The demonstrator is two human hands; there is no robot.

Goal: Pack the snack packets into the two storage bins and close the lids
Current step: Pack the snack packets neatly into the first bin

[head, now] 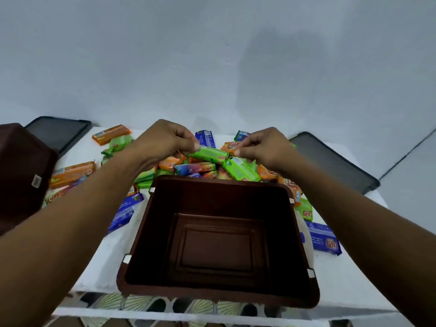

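An empty brown storage bin [219, 185] stands open in front of me on the white table. Behind it lies a heap of snack packets [195, 168] in green, orange, blue and multicolour wrappers. My left hand [165, 142] pinches the left end of a green packet [210, 154] above the heap. My right hand [264, 147] pinches something at the top of the heap, beside the green packet's right end and an orange packet [230, 145]. A second brown bin [21, 171] sits at the far left, partly out of view.
Two dark lids lie on the table: one at the back left [57, 132], one at the right [335, 161]. Loose packets are scattered left [70, 173] and right [323, 239] of the open bin. A grey wall rises behind the table.
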